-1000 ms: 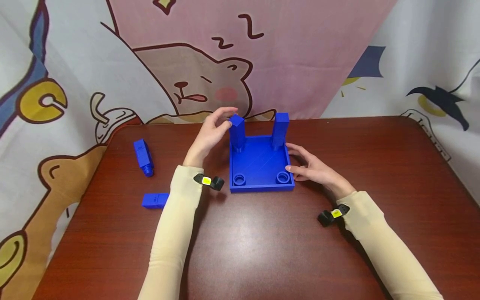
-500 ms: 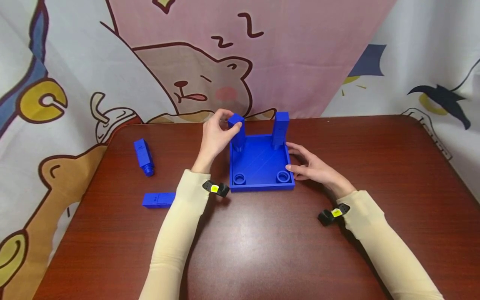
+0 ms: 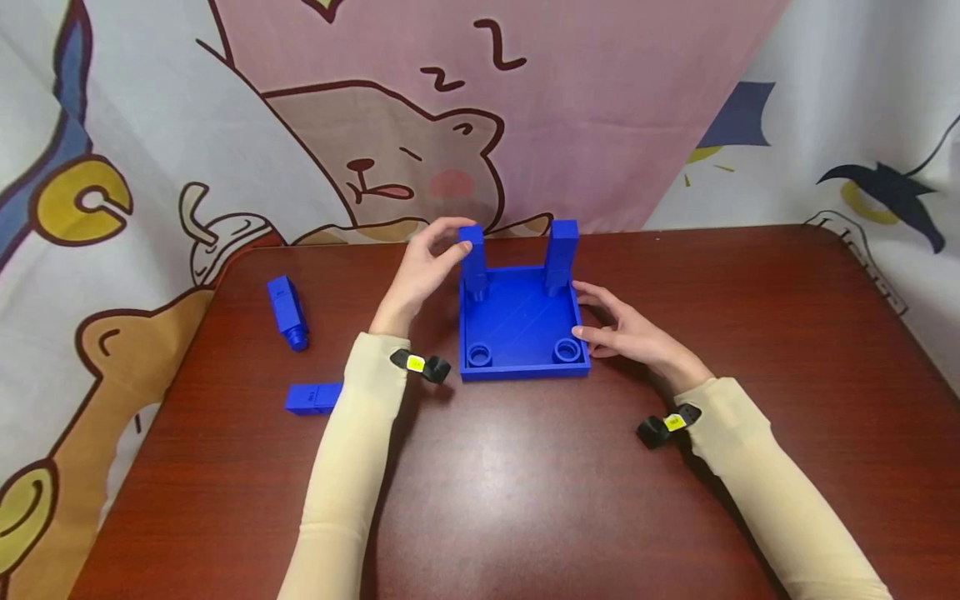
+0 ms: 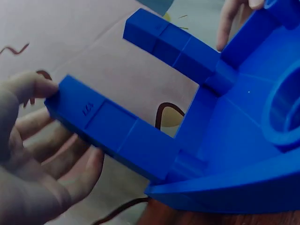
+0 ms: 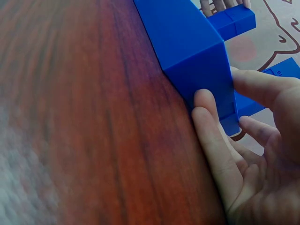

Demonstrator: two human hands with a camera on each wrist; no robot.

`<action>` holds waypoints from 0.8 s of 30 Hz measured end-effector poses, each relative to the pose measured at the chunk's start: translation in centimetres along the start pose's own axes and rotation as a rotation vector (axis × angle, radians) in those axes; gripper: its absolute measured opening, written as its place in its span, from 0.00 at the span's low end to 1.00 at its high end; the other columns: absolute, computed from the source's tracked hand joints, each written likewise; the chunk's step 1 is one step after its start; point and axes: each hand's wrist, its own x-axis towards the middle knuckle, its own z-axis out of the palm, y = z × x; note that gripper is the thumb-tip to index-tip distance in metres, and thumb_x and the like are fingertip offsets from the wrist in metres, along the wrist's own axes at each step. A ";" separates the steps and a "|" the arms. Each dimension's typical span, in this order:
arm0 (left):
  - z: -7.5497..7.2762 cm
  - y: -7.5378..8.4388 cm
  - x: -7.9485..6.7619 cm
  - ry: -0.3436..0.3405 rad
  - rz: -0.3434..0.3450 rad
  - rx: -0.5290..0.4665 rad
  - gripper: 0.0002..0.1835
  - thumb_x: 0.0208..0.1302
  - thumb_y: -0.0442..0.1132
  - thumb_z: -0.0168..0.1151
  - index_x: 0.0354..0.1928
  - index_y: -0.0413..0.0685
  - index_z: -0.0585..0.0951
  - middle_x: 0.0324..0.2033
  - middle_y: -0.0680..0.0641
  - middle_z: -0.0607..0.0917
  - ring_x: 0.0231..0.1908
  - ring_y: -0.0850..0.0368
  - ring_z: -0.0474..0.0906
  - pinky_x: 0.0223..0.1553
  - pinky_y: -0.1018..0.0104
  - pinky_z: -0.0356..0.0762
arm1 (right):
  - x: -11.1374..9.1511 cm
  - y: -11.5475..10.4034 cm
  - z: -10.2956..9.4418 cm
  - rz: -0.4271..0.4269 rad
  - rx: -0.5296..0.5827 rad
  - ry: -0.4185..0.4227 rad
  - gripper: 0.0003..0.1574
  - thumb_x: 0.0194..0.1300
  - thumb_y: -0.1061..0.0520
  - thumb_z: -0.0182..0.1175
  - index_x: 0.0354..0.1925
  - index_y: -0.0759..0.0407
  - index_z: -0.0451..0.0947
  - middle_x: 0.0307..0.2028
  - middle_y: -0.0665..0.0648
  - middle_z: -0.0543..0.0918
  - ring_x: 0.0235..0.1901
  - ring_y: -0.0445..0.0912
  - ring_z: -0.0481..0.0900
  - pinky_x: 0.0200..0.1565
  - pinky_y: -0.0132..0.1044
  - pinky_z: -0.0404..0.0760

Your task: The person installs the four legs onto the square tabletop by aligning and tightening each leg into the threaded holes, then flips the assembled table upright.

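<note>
A blue square tray (image 3: 525, 373) lies on the table with round sockets in its near corners. Square blue pegs stand upright in both far corners. At the far left peg (image 3: 474, 260), my left hand (image 3: 422, 271) holds the top between thumb and fingers; the left wrist view shows the thumb on the top end of this peg (image 4: 108, 122) and fingers along its side. My right hand (image 3: 630, 333) holds the tray's right wall, thumb at the rim and other fingers against the outer side (image 5: 201, 70). The far right peg (image 3: 561, 254) is untouched.
Two loose blue pegs lie on the left of the table: one peg (image 3: 287, 310) with its threaded end towards me, and another peg (image 3: 311, 398) partly hidden by the left sleeve. A printed curtain (image 3: 600, 125) hangs behind the brown table (image 3: 525, 500).
My left hand has moved in and back around the far left peg, which has turned so a different face shows. My right hand has stayed on the tray.
</note>
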 end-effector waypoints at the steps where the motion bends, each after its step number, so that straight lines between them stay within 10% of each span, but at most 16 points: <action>1: -0.1 -0.2 0.1 -0.015 -0.015 -0.035 0.16 0.66 0.32 0.58 0.55 0.39 0.78 0.46 0.41 0.82 0.46 0.51 0.77 0.50 0.60 0.74 | 0.0 0.0 0.0 0.000 -0.001 -0.001 0.47 0.68 0.57 0.60 0.75 0.52 0.46 0.67 0.69 0.59 0.30 0.52 0.80 0.37 0.44 0.83; 24: -1.3 -1.7 1.1 -0.165 -0.019 -0.187 0.18 0.69 0.32 0.55 0.59 0.38 0.75 0.53 0.40 0.79 0.50 0.49 0.76 0.55 0.56 0.72 | 0.1 -0.2 0.0 0.010 -0.016 -0.002 0.46 0.69 0.56 0.60 0.76 0.53 0.46 0.68 0.68 0.57 0.33 0.52 0.79 0.37 0.44 0.83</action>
